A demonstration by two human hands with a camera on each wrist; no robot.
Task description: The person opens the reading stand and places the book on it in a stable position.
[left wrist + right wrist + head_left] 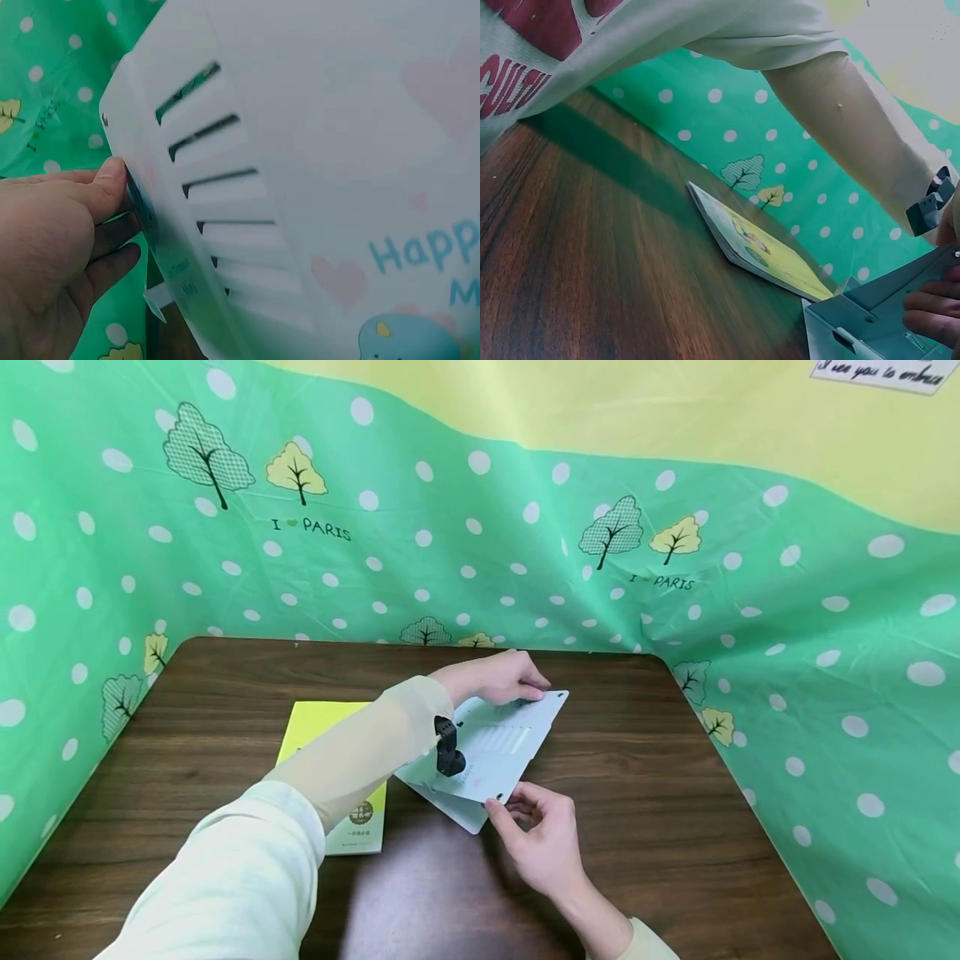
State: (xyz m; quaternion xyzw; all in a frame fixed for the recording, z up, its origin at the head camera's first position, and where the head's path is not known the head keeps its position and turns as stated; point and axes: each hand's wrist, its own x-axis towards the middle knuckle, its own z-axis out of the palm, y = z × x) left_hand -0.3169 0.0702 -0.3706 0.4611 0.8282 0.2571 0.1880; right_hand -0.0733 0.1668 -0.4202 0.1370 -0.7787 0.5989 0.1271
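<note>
Head view looks forward-down over the table (645, 810); left-wrist view closely faces the panel (345, 161), shared lower right in the right-wrist view

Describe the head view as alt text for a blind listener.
A person's left hand holds the far edge of a pale, slotted panel and their right hand its near corner, at a dark wood table. A yellow book lies to the left; green polka-dot cloth hangs behind.

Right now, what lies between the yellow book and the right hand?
In the head view, part of the pale slotted panel lies between the yellow book and the right hand, plus some brown tabletop.
</note>
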